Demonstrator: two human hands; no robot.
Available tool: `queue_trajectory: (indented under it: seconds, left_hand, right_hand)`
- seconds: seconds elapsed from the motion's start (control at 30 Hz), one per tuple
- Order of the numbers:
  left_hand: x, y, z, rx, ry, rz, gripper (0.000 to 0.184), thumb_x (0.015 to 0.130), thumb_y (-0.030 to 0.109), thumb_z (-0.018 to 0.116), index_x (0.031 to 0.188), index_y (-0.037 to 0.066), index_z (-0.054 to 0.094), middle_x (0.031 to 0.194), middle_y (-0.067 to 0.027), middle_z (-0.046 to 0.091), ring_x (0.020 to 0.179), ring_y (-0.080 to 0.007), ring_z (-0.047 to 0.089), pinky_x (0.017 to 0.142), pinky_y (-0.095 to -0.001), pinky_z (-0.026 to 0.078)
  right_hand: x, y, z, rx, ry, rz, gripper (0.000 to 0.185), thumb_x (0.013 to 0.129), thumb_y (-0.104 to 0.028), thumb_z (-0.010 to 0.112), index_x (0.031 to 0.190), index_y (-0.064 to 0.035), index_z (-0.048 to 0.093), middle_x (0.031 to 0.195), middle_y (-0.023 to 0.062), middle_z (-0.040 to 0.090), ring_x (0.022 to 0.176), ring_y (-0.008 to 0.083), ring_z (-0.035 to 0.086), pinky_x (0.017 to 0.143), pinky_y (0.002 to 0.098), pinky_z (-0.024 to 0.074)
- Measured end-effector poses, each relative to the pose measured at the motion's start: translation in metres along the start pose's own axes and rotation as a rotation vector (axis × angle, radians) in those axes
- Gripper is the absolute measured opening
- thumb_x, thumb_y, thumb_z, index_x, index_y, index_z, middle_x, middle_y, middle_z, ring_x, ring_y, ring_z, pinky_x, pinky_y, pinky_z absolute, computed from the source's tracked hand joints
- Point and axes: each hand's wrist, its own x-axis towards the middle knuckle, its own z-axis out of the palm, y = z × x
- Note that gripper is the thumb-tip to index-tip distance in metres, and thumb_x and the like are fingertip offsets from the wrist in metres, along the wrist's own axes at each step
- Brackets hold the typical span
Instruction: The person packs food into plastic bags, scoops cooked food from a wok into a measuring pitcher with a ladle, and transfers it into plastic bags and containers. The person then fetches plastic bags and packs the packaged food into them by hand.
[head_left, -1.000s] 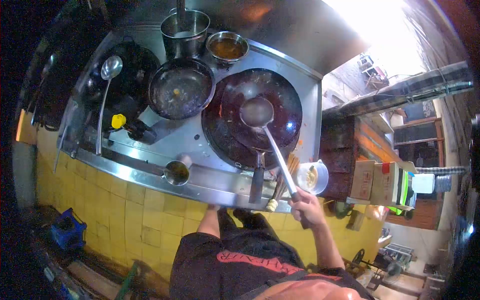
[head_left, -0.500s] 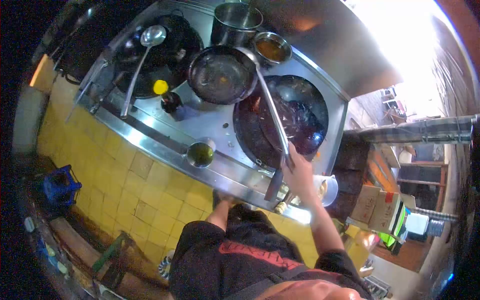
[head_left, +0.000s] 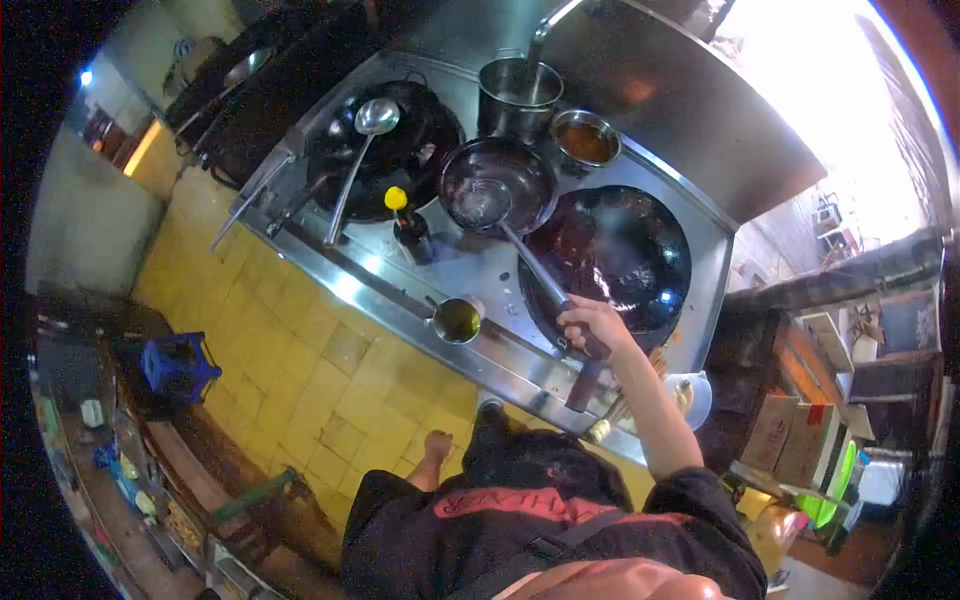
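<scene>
Ladle (head_left: pixel 537 265) | metallic, long-shafted, dark-handled | angled into black pan (head_left: pixel 522 166)

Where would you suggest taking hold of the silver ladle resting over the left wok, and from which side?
I'd grip the lower handle, coming from the stove's front edge: the silver ladle points its long handle that way, while its bowl lies farther back over the left wok.

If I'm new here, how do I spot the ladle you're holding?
On the steel stove, find the pan between the left wok and right wok. The ladle reaches there; unlike the other ladle, across the left wok, it's in the right hand.
</scene>
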Motion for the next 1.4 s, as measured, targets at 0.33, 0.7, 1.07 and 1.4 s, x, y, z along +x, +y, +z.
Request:
queue_trajectory:
  seconds: [0.33, 0.7, 1.07, 1.4]
  left_hand:
    - [0.015, 0.031, -0.040, -0.886, -0.148, -0.415, 0.018, 0.077, 0.019, 0.055, 0.079, 0.003, 0.063, 0.068, -0.0145, 0.062, 0.066, -0.0251, 0.060, 0.069, -0.0400, 0.047]
    - [0.039, 0.096, -0.051, 0.078, -0.163, 0.321, 0.022, 0.077, 0.021, 0.057, 0.079, 0.001, 0.064, 0.066, -0.0113, 0.061, 0.064, -0.0219, 0.060, 0.064, -0.0349, 0.047]
    - [-0.020, 0.071, -0.025, 0.037, -0.189, 0.217, 0.027, 0.077, 0.026, 0.061, 0.084, 0.000, 0.066, 0.075, -0.0107, 0.064, 0.071, -0.0200, 0.060, 0.066, -0.0321, 0.046]
    - [-0.133, 0.203, -0.035, -0.117, -0.190, 0.295, 0.040, 0.079, 0.031, 0.065, 0.102, -0.002, 0.063, 0.094, -0.0126, 0.066, 0.087, -0.0184, 0.061, 0.079, -0.0292, 0.046]
  right_hand:
    - [-0.126, 0.056, -0.073, 0.403, -0.122, -0.123, 0.050, 0.082, 0.000, 0.052, 0.130, -0.0015, 0.038, 0.083, 0.0066, 0.053, 0.054, 0.0091, 0.046, 0.042, 0.0214, 0.0377]
    - [-0.142, 0.147, -0.091, 0.312, 0.338, -0.250, 0.040, 0.081, -0.003, 0.061, 0.119, -0.0004, 0.050, 0.069, 0.0007, 0.054, 0.052, 0.0101, 0.052, 0.044, 0.0225, 0.0405]
    - [-0.175, 0.168, -0.132, 0.101, 0.465, -0.399, 0.027, 0.089, -0.020, 0.055, 0.106, -0.0004, 0.052, 0.089, 0.0065, 0.056, 0.068, 0.0150, 0.059, 0.060, 0.0294, 0.0496]
    - [-0.104, 0.291, -0.284, -0.327, 1.073, -0.420, 0.035, 0.084, -0.023, 0.060, 0.110, -0.0019, 0.049, 0.084, 0.0101, 0.058, 0.071, 0.0177, 0.059, 0.058, 0.0306, 0.0489]
